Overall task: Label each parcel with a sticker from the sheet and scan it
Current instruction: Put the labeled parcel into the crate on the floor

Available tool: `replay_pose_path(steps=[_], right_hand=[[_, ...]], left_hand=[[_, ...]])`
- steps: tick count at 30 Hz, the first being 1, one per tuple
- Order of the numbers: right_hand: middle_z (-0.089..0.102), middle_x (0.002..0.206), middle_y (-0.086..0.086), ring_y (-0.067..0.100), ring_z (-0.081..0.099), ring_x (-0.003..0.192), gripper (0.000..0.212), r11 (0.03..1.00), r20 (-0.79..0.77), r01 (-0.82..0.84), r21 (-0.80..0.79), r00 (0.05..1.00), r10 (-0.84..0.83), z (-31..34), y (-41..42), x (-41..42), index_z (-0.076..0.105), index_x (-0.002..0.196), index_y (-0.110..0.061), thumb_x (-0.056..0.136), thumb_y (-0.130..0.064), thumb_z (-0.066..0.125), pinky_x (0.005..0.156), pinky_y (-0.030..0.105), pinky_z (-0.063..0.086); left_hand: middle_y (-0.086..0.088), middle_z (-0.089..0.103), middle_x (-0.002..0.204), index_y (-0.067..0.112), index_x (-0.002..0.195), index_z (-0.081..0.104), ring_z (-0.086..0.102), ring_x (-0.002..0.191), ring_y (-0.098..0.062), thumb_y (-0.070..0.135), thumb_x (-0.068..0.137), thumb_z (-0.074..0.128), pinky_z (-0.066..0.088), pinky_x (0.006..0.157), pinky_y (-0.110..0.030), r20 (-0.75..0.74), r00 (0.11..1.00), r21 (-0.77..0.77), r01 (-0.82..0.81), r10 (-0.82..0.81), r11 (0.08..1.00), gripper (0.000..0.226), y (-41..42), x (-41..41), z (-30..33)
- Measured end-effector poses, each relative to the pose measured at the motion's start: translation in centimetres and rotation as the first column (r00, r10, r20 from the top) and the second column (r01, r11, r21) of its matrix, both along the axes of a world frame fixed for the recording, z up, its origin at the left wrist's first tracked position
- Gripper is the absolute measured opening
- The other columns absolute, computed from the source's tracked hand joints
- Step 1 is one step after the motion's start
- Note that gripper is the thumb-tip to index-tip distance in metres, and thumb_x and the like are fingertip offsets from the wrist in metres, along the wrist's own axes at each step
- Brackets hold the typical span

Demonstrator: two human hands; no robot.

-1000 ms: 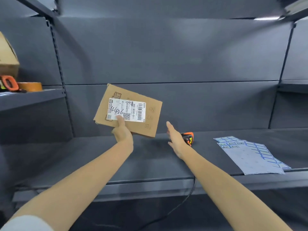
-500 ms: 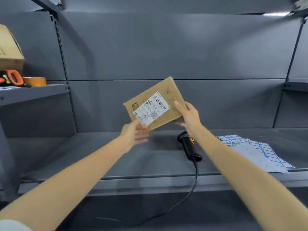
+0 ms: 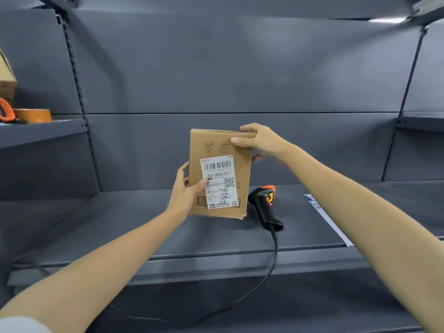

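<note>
**Parcel held upright, both hands**

Parcel (image 3: 219,140) is in the air above the shelf (image 3: 120,219), upright, white label (image 3: 219,181) facing the camera. Left hand (image 3: 183,191) grips its lower left edge, thumb on the label. Right hand (image 3: 260,143) grips the top right corner. Scanner (image 3: 265,207) lies on the shelf just right of the parcel, cable over the front edge. Sticker sheet (image 3: 322,212) lies toward the shelf's right end, mostly hidden by the right arm.

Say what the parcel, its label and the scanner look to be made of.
Parcel: brown cardboard, matte, with layered edges showing at its lower corner. Label: white paper, probably a sticker, lying flat with black print and handwriting. Scanner: likely moulded plastic, black and slightly glossy, with orange trim at the head.
</note>
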State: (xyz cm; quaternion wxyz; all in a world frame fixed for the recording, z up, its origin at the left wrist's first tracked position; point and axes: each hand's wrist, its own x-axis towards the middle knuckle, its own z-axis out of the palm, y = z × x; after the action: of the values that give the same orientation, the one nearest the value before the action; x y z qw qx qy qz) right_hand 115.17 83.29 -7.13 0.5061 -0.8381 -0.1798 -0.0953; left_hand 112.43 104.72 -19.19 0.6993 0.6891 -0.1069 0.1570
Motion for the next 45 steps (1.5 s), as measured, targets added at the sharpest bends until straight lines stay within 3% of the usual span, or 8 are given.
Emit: replay_pose_path(steps=[4,9,19,24,32,35,40,45], right_hand=[[0.047,0.128,-0.002,0.017,0.048,0.119,0.07,0.994,-0.014,0.009,0.11,1.0,-0.008,-2.0,-0.3,0.5,0.039,0.142,-0.013,0.085,-0.041,0.069,0.059,0.026,0.059],[0.051,0.137,0.006,0.016,0.054,0.113,0.055,0.934,-0.094,0.17,0.314,0.985,-0.148,-5.2,-0.6,2.0,0.042,0.138,-0.011,0.095,-0.045,0.051,0.098,0.034,0.048],[0.037,0.14,0.019,0.034,0.036,0.127,0.054,0.827,-0.227,0.561,-0.023,0.803,-0.551,-14.9,-0.5,4.9,0.035,0.135,0.004,0.092,-0.024,0.053,0.101,0.036,0.031],[0.04,0.132,0.023,0.037,0.035,0.123,0.054,0.672,0.111,0.714,-0.195,0.697,-0.708,-18.3,1.4,4.8,0.035,0.13,0.009,0.088,-0.019,0.055,0.105,0.036,0.023],[0.056,0.111,0.011,0.029,0.047,0.105,0.037,0.268,0.314,0.611,-0.744,0.676,-0.667,-18.8,1.1,4.8,0.055,0.113,-0.003,0.095,-0.034,0.044,0.093,0.037,0.032],[0.058,0.116,0.009,0.029,0.049,0.11,0.027,0.298,0.245,0.553,-0.778,0.704,-0.667,-18.3,0.8,4.7,0.056,0.114,-0.008,0.093,-0.024,0.049,0.095,0.036,0.031],[0.065,0.087,0.012,0.033,0.063,0.101,0.02,0.798,-0.272,0.561,-0.218,0.751,-0.602,-14.6,-1.4,2.4,0.057,0.088,-0.006,0.089,-0.025,0.051,0.08,0.03,0.043],[0.069,0.058,0.004,0.012,0.058,0.05,0.022,0.827,-0.282,0.429,0.363,0.897,-0.342,-13.8,0.4,-4.1,0.052,0.098,-0.014,0.083,-0.031,0.056,0.056,0.026,0.046]], left_hand=[[0.009,0.063,0.121,0.033,0.14,0.037,0.06,0.109,-0.009,0.025,0.091,0.063,0.048,0.091,-0.03,0.044,0.995,-0.012,-0.089,0.09,0.996,0.056,-0.9,0.1,-1.6],[0.011,0.06,0.128,0.029,0.145,0.034,0.059,0.113,-0.007,0.022,0.095,0.056,0.046,0.097,-0.03,-0.003,0.992,-0.097,-0.125,0.126,0.987,0.055,-1.3,0.8,-3.1],[0.022,0.059,0.121,0.031,0.145,0.035,0.055,0.111,0.001,0.021,0.097,0.052,0.04,0.094,-0.02,-0.038,0.989,-0.103,-0.148,0.145,0.984,0.051,-1.2,2.8,-5.3],[0.026,0.059,0.119,0.032,0.145,0.035,0.054,0.106,0.011,0.022,0.097,0.053,0.042,0.079,-0.008,-0.032,0.99,-0.144,-0.139,0.135,0.98,0.052,-1.4,3.2,-5.7],[0.025,0.061,0.118,0.032,0.144,0.037,0.058,0.101,0.015,0.02,0.096,0.055,0.045,0.07,0.0,-0.029,0.992,-0.198,-0.125,0.121,0.972,0.053,-1.4,3.5,-6.3],[0.029,0.063,0.112,0.033,0.144,0.037,0.059,0.1,0.013,0.02,0.096,0.055,0.046,0.07,-0.002,-0.037,0.994,-0.199,-0.113,0.108,0.973,0.053,-1.2,3.7,-6.3],[0.022,0.06,0.121,0.033,0.146,0.034,0.057,0.104,0.007,0.023,0.096,0.054,0.045,0.072,-0.008,-0.066,0.992,-0.215,-0.12,0.108,0.969,0.054,-1.3,3.7,-6.1],[0.014,0.059,0.127,0.032,0.145,0.035,0.058,0.103,0.004,0.023,0.096,0.054,0.045,0.071,-0.008,-0.058,0.991,-0.22,-0.131,0.121,0.967,0.053,-1.4,4.0,-5.8]])
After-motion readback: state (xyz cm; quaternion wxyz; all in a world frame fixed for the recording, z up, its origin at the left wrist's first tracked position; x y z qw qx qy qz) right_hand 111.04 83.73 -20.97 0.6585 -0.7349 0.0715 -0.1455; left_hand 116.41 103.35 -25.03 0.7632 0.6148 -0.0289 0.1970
